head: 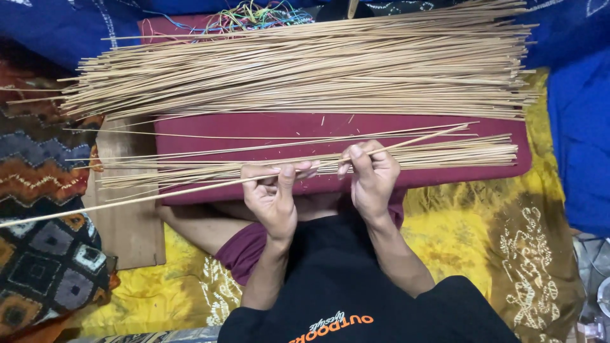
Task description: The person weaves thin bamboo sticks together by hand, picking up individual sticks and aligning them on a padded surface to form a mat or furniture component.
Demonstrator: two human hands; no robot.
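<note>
A thin bamboo stick lay pinched between both hands, running slantwise from beyond the left edge of the maroon cushion up toward its right end. The left hand was closed on it with thumb and fingertips, and the right hand gripped it further along, thumb pressed on top. Both hands sat at the near edge of the cushion, over the person's lap.

Just behind the hands, a small loose bundle of sticks lay along the near half of the cushion, its ends fairly even at the right edge and ragged at the left, where they overhung a wooden board. Along the far edge rested a much larger heap of sticks, thick and spread the cushion's whole length.

Judging from the two piles, only a small share seemed to have been handled one at a time, and the great heap seemed left to go through. Beyond the far edge showed a tangle of coloured threads, with yellow patterned cloth under the cushion's right end.
</note>
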